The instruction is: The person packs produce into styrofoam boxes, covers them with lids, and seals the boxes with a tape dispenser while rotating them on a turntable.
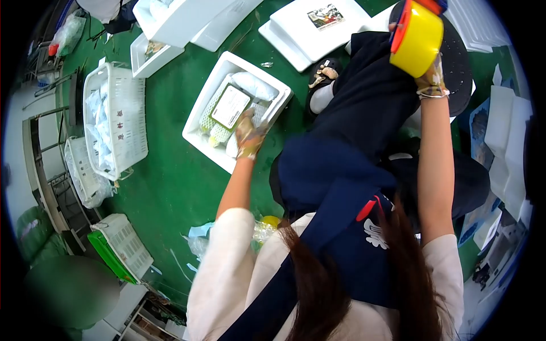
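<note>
A white foam box (196, 133) sits open on the green floor. Inside are net-wrapped goods (209, 118), a white-labelled green pack (230, 106) and a white wrapped bundle (254, 85). My left hand (249, 136), in a patterned glove, reaches over the box's near side with its fingers stretched along the pack and no grip visible. Up at the right, my right hand (432, 82), gloved alike, is closed on a tape dispenser with a wide yellow roll (424, 42) and red-orange side. Part of that hand is hidden behind the roll.
Foam lids (313, 34), one with a picture label, lie beyond the box. More foam boxes (176, 20) stand at the upper left. A white basket (128, 122) of bluish packs is at left, with a green-and-white crate (122, 247) lower. Another person's blurred head (71, 290) shows at lower left.
</note>
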A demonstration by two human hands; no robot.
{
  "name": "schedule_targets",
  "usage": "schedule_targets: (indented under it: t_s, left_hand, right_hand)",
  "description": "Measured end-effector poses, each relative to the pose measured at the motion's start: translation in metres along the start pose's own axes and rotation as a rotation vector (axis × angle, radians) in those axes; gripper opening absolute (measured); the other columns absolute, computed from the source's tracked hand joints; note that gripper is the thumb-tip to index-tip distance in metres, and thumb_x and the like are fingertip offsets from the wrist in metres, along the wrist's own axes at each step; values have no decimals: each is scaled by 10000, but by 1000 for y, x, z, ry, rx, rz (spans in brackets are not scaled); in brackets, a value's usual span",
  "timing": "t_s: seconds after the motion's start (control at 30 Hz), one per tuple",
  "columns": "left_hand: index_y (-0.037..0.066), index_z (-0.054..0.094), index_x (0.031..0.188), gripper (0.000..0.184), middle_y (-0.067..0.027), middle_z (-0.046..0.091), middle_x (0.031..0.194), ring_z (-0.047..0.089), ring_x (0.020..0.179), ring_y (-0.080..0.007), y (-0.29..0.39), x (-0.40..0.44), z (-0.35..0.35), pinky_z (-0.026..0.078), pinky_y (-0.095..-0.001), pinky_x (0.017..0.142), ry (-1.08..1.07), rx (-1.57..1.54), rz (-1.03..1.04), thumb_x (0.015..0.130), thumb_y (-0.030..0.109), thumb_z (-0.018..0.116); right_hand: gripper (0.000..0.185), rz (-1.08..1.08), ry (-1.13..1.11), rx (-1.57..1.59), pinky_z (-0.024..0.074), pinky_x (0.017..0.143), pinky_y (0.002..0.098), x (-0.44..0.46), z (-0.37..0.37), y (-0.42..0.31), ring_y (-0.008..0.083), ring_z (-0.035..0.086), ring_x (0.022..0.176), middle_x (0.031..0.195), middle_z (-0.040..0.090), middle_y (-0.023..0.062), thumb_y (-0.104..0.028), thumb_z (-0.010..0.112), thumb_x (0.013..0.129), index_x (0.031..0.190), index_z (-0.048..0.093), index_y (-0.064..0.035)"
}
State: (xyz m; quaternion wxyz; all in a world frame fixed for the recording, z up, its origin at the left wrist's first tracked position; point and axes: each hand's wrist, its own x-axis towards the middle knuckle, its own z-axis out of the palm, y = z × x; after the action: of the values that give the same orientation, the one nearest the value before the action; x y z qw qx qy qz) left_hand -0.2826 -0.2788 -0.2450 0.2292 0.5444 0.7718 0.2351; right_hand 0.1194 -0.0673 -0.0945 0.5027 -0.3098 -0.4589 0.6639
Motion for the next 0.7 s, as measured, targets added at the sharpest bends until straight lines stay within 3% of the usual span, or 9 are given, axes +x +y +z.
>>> schedule_targets:
  t_s: [0.07,0.2,0.27,0.37,0.4,0.43,0.53,0.6,0.7]
  left_hand:
    - [20,569,1150,462,-199,612,1058,595,1011,-346,-26,-34,-31,470,-397,894,111,-53,-99,747,183,724]
    - [17,568,1142,471,-224,583,1091,575,1027,-379,-65,-110,-75,454,-428,921,230,178,-561,758,242,722]
    - [-12,548,1178,570,-244,578,1115,577,1023,-377,-83,-127,-70,451,-433,922,202,128,-816,793,385,687]
    - [-51,584,1034,643,-171,627,909,601,786,-304,-170,-125,-14,499,-367,697,267,-222,-919,812,552,606]
    - [-63,602,967,602,-175,622,887,603,786,-314,-105,-110,-31,502,-373,653,389,-557,-1007,787,510,643]
    - [-83,590,1021,597,-228,615,992,601,898,-344,-113,-102,-26,489,-393,753,342,-479,-967,761,447,677]
    - [-93,592,1039,561,-274,623,1060,613,972,-372,-139,-87,-27,486,-412,831,299,-337,-912,709,342,721]
    - [-69,623,992,489,-252,656,969,641,913,-371,-147,-73,-34,503,-412,814,203,-235,-983,663,274,738]
    - [-62,635,963,444,-244,664,961,652,894,-372,-158,-76,-25,517,-418,788,287,-209,-866,663,246,745]
  right_hand:
    - [451,-71,7,-96,544,797,281,3,-8,0,201,643,968,1119,642,143,-367,570,919,1196,529,-14]
    - [410,-67,14,98,537,832,293,4,-4,-1,206,635,991,1121,635,150,-292,563,932,1240,484,-33]
    - [329,-169,30,-465,527,838,290,7,-1,-3,219,638,984,1099,646,127,-169,603,892,1186,533,-38]
    - [294,-193,-35,-968,524,857,311,14,-11,-5,256,632,998,1118,631,133,-137,574,906,1183,547,-43]
    - [285,-260,-119,-1371,529,857,314,13,1,-12,249,631,996,1127,626,127,-169,528,936,1189,543,-39]
    - [288,-377,-186,-1760,533,858,317,12,13,-18,242,629,994,1137,621,122,-201,482,967,1195,539,-34]
    - [425,273,-109,42,535,809,336,29,51,7,234,637,965,1105,637,124,-373,498,947,1202,540,-36]
    - [429,470,105,-39,530,780,341,36,88,35,246,642,926,1113,632,117,-359,501,942,1213,537,-28]
    - [426,447,176,-301,528,706,317,49,131,124,223,643,860,1045,648,112,-338,542,907,1177,564,-9]
